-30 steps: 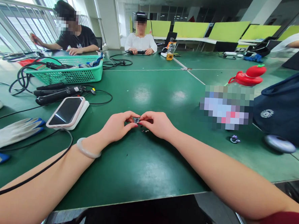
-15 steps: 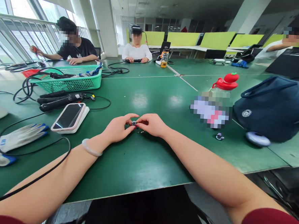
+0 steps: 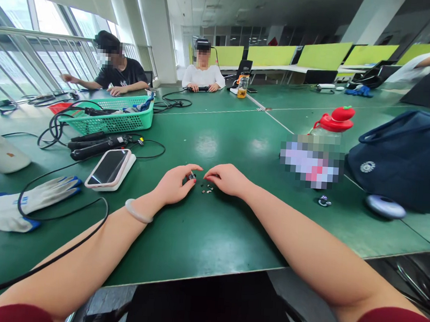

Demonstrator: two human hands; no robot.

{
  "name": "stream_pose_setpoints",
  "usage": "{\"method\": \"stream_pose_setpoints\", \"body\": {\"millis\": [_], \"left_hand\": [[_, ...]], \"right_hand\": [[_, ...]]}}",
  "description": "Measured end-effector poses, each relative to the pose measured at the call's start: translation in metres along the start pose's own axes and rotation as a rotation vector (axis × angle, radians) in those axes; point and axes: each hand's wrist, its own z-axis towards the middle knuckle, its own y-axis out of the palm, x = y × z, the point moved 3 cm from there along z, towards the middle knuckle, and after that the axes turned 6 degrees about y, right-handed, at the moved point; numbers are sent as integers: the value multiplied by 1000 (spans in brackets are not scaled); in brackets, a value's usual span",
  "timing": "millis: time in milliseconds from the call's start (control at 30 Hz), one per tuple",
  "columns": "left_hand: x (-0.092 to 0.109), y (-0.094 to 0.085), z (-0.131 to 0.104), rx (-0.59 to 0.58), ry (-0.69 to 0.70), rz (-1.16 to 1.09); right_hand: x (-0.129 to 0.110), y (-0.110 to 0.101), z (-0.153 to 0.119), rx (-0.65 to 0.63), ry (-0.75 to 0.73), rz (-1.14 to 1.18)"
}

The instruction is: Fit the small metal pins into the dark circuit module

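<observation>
Between the thumb and fingers of my left hand (image 3: 175, 184) is a small dark and silvery piece (image 3: 192, 176), too small to name. My left index finger stretches out above it. My right hand (image 3: 228, 180) is just to the right, a small gap away, its fingers bent and drawn together, pointing left. Whatever its fingertips hold, if anything, is hidden. Several tiny light and dark bits (image 3: 209, 189) lie on the green table (image 3: 211, 229) under my right fingertips.
On my left are a phone (image 3: 108, 168) on a white box, gloves (image 3: 48, 199), black cabled devices (image 3: 99, 146) and a green basket (image 3: 111, 120). To the right are a red-lidded bottle (image 3: 334, 122), a small shiny object (image 3: 324, 201) and a dark blue bag (image 3: 404, 158). Other people sit around.
My hands have moved apart. The right one has let go of the small piece, which stays in my left hand, and the tiny bits show more. The camera view has shifted slightly left.
</observation>
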Motion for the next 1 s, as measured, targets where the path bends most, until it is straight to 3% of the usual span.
{"method": "stream_pose_setpoints", "body": {"millis": [200, 500, 667, 800, 1000], "left_hand": [[-5, 2, 3, -45, -9, 43], [-12, 5, 5, -80, -86, -16], [0, 9, 3, -144, -101, -167], [11, 14, -2, -155, -132, -344], [1, 24, 3, -156, -294, -720]], "right_hand": [[20, -3, 0, -156, 160, 27], [6, 6, 0, -172, 98, 6], [9, 6, 1, -199, 132, 44], [17, 3, 0, -312, 225, 167], [19, -4, -1, -444, 239, 383]]}}
